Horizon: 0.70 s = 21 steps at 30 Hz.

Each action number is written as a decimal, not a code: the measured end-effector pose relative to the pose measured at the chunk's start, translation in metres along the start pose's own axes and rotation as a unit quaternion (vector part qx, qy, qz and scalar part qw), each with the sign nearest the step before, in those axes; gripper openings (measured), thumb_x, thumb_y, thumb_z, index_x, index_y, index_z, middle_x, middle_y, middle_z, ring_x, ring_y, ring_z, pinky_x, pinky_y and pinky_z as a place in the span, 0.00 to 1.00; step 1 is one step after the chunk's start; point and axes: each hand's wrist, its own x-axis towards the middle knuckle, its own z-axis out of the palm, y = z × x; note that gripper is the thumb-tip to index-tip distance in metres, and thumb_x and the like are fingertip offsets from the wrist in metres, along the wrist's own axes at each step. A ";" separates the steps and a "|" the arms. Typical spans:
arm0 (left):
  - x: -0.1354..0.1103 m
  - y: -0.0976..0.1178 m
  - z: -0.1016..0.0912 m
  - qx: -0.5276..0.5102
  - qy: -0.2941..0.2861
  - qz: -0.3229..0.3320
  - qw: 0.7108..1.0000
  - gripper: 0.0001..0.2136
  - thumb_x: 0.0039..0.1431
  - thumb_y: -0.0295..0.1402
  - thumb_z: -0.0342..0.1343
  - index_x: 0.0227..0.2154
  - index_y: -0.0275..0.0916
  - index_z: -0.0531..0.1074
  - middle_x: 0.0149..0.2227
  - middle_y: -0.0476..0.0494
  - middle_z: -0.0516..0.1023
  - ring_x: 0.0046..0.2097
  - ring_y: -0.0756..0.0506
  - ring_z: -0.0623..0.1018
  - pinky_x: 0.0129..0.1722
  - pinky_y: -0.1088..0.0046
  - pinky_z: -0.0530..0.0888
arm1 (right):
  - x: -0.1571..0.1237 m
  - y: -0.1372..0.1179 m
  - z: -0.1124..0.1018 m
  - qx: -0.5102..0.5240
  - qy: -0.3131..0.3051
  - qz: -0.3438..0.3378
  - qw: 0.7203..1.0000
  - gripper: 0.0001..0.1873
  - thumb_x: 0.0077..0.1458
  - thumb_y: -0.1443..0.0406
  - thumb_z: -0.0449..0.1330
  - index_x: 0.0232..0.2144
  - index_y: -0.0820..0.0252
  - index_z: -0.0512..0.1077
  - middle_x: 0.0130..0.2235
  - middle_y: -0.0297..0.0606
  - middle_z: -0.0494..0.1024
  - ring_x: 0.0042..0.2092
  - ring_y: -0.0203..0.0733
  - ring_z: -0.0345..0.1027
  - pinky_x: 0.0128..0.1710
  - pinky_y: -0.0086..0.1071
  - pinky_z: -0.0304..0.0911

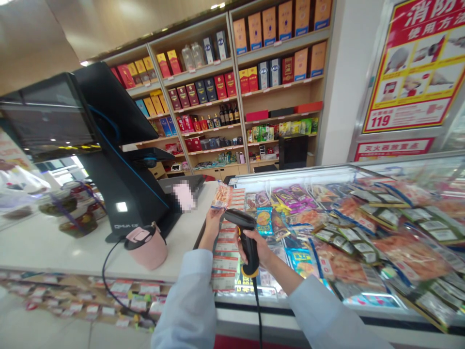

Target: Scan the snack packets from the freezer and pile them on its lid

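Observation:
My left hand (213, 221) is closed on the lower end of a small plastic snack packet (222, 195) with orange-red contents, held up over the edge between counter and display case. In my right hand (257, 245) is a black barcode scanner (250, 242) with yellow trim, my fingers wrapped round its grip. The scanner's head points left toward my left wrist and the packet. Its cable (258, 310) hangs straight down past the case's front. Beneath both hands lie a strip of price labels (225, 252) and several snack bags, among them a blue one (264, 221).
Left on the white counter (178, 252) stand a black point-of-sale terminal (134, 194), a pink cup (146, 249) and stacked jars (76, 208). A glass-edged display case (283, 291) full of packaged food fills the right. Shelves of boxed bottles (209, 92) line the back wall.

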 end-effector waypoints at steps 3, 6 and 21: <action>0.000 0.000 0.000 -0.004 -0.017 0.001 1.000 0.22 0.37 0.29 0.68 0.41 0.38 0.74 0.43 0.41 0.79 0.47 0.43 0.77 0.51 0.63 0.70 | 0.000 -0.002 0.002 0.013 0.001 -0.010 1.000 0.16 0.48 0.53 0.58 0.27 0.61 0.66 0.16 0.30 0.69 0.13 0.32 0.57 0.11 0.26 0.51; -0.002 0.001 0.001 -0.012 -0.027 -0.005 1.000 0.23 0.38 0.29 0.68 0.42 0.39 0.73 0.45 0.41 0.79 0.47 0.43 0.77 0.50 0.64 0.71 | 0.000 -0.002 0.003 0.020 -0.001 -0.010 1.000 0.17 0.48 0.53 0.58 0.29 0.62 0.66 0.19 0.31 0.71 0.13 0.32 0.57 0.10 0.26 0.50; -0.007 0.006 0.004 -0.019 -0.024 -0.003 1.000 0.21 0.41 0.31 0.66 0.41 0.40 0.71 0.42 0.44 0.79 0.43 0.45 0.77 0.46 0.66 0.71 | 0.000 -0.001 0.001 0.008 -0.011 -0.013 1.000 0.17 0.50 0.52 0.56 0.27 0.62 0.67 0.15 0.32 0.69 0.12 0.33 0.57 0.10 0.26 0.51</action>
